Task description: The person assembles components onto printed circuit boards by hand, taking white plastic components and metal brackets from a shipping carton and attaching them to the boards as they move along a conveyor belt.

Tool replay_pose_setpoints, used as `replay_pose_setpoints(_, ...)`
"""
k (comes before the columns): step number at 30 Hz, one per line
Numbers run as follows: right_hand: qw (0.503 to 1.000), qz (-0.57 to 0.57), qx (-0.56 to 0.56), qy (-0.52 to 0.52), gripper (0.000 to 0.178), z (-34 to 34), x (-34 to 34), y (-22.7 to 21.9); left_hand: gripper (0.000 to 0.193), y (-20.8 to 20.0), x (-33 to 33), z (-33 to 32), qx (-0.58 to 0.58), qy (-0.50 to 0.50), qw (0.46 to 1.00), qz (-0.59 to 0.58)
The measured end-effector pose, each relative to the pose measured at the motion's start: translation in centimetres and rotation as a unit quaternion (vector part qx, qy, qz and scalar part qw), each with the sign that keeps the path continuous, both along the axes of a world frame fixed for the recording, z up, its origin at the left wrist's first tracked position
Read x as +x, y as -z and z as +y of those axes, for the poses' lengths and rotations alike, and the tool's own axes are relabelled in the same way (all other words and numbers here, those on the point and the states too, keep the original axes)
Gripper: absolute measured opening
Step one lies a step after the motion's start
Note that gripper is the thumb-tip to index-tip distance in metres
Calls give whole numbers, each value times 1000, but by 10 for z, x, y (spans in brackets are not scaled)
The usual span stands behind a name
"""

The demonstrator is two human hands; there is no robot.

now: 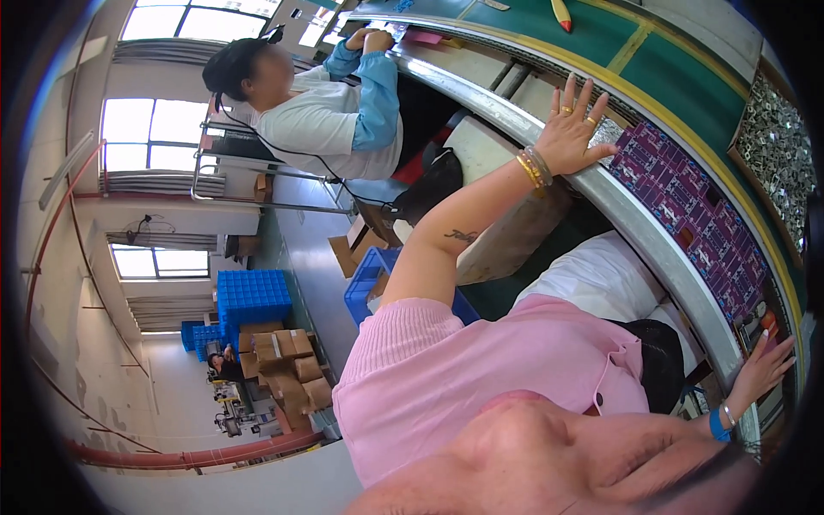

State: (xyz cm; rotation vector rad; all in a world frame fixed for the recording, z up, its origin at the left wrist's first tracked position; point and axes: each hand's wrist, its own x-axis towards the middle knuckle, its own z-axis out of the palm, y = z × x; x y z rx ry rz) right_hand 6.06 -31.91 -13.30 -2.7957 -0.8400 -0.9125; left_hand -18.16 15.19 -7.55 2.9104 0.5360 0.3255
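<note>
My left hand is spread wide, palm down, over the silver metal rail along the bench edge, holding nothing. Rings and bracelets show on it. Beside its thumb lies a large panel of purple circuit boards, set in the channel between the rail and a yellow-edged green mat. At the far right end of the panel is my right hand, fingers stretched and apart, with a blue band at the wrist. Next to its fingertips is a small orange-red knob-like thing. Whether the hand touches it I cannot tell.
A box of small metal parts stands at the right on the green mat. A yellow tool with a red tip lies farther back. A co-worker sits at the left along the bench. Blue crates and cartons are stacked behind.
</note>
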Motion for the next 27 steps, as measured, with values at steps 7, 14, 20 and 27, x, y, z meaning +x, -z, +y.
replay_pose_setpoints(7,999,39,-4,25,70,-10,3,19,89,-4,-1,-1,0,-3,1000,-27)
replay_pose_setpoints(14,994,103,43,11,73,-13,14,25,85,1,-19,29,64,-33,997,-28)
replay_pose_setpoints(20,991,114,73,5,74,-21,5,17,80,-23,-100,172,154,-303,941,-6)
replay_pose_setpoints(27,993,104,60,-3,72,-16,11,19,107,-51,-285,180,160,-505,711,462)
